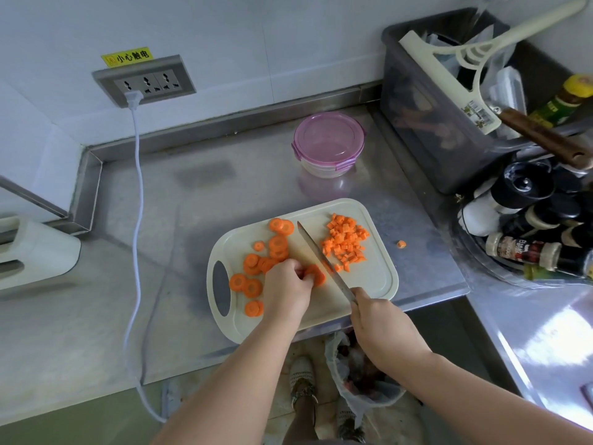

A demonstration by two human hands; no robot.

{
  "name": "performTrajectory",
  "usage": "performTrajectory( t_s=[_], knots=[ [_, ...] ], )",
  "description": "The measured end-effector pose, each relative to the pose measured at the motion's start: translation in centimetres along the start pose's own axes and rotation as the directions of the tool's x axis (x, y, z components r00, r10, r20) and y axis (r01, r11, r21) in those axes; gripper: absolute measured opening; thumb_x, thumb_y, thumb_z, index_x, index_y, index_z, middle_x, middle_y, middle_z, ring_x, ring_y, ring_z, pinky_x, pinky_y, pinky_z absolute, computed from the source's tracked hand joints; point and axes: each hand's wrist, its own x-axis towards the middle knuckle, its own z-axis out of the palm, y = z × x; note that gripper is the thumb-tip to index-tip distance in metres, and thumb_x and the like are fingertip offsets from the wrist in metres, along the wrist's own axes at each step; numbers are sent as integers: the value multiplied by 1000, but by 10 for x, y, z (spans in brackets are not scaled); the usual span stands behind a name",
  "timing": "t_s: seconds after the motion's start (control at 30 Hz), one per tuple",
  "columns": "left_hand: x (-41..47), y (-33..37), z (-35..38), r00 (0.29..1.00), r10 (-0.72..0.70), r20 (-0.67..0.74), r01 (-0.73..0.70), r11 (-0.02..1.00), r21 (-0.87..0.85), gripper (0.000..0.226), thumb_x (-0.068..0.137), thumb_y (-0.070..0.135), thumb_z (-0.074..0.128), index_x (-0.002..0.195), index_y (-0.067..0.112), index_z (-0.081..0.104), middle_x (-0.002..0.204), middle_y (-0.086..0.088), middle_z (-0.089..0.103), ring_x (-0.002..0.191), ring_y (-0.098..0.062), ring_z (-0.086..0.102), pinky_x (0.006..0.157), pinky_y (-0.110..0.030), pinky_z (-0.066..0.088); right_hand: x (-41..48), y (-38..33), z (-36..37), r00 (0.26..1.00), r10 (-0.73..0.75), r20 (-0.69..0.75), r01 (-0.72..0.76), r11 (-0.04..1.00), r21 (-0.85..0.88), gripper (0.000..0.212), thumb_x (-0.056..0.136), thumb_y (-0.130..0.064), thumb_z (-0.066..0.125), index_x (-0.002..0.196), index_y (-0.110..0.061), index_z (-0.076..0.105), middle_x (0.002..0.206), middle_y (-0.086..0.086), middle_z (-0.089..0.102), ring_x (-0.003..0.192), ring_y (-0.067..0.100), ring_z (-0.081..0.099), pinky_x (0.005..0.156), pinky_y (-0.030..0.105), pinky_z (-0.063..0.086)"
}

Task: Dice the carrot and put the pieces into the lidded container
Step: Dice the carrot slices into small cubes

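- The knife (322, 255) lies on a diagonal across the cutting board (378, 271), its narrow steel blade pointing to the upper left and its handle to the lower right.
- The right hand (375, 319) wraps curled fingers round the handle.
- The left hand (287, 285) pinches a carrot stack (316, 275) with bent fingertips, just left of the blade.
- Flat orange carrot slices (253, 263) lie scattered over the left of the cream, round-cornered plastic board.
- Small diced cubes (345, 242) are heaped at its upper right.
- One stray piece (401, 244) sits on the brushed steel surface (224, 187).
- The round, clear lidded container (329, 144) stands upper centre, its pink lid clipped on.
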Motion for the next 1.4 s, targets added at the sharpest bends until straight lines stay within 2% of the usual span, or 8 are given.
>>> performTrajectory(
  t_s=[0.2, 0.53, 0.8, 0.9, 1.07, 1.17, 1.3, 1.4],
  knots=[
    [2, -4, -7, 999, -31, -10, 32, 999, 10, 18, 88, 17, 63, 103, 10, 68, 103, -2, 69, 101, -19, 61, 77, -21, 38, -10, -4, 0, 999, -48, -11, 48, 998, -41, 30, 101, -18, 32, 130, -19, 40, 83, 4, 61, 69, 26, 59, 55, 34, 45],
    [2, -5, -11, 996, -83, 35, 82, 996, 16, 11, 86, 20, 64, 84, 13, 72, 75, 3, 63, 76, -16, 57, 65, -23, 39, -11, -13, 13, 998, -49, 30, 50, 998, -38, 23, 98, -12, 33, 119, -16, 42, 78, 4, 53, 66, 27, 50, 43, 28, 23],
    [2, -8, -9, 995, -96, 33, 96, 995, -15, 15, 84, 25, 67, 89, 13, 74, 79, -1, 69, 78, -19, 61, 66, -25, 41, -11, -14, 17, 999, -25, 45, 26, 999, -42, 26, 98, -11, 34, 122, -15, 40, 77, 3, 52, 64, 24, 50, 43, 27, 22],
    [3, -8, -10, 993, -104, 49, 105, 994, -22, 14, 83, 25, 67, 88, 14, 74, 76, 1, 66, 77, -19, 61, 65, -26, 43, -10, -15, 17, 997, -20, 69, 24, 998, -51, 26, 97, -10, 34, 122, -14, 39, 68, -2, 44, 57, 19, 43, 42, 27, 22],
    [8, -11, -7, 990, -115, 77, 118, 993, -29, 13, 83, 25, 68, 85, 14, 74, 77, -2, 70, 79, -21, 65, 68, -29, 50, -9, -20, 15, 996, -8, 87, 14, 998, -69, 22, 98, -12, 34, 120, -13, 40, 75, -1, 44, 77, 25, 58, 53, 27, 35],
    [10, -13, -7, 989, -117, 87, 120, 992, -36, 13, 83, 25, 69, 87, 14, 74, 80, -2, 70, 80, -21, 65, 67, -29, 49, -7, -20, 19, 995, 9, 98, -2, 997, -73, 23, 98, -11, 37, 121, -12, 40, 68, -3, 41, 61, 19, 49, 45, 26, 27],
    [12, -14, -6, 990, -112, 89, 115, 993, -22, 12, 82, 24, 69, 82, 13, 74, 77, -4, 71, 79, -23, 66, 72, -34, 53, -4, -19, 20, 994, 24, 102, -18, 998, -55, 20, 98, -13, 34, 117, -12, 42, 75, -1, 44, 73, 24, 53, 53, 27, 36],
    [12, -14, -6, 990, -107, 96, 110, 994, -29, 13, 82, 21, 68, 77, 10, 72, 73, -8, 71, 77, -25, 67, 76, -40, 56, -3, -17, 25, 993, 1, 119, 12, 993, -114, 29, 96, -9, 39, 124, -9, 39, 68, -3, 38, 58, 16, 43, 45, 25, 28]
  ],
)
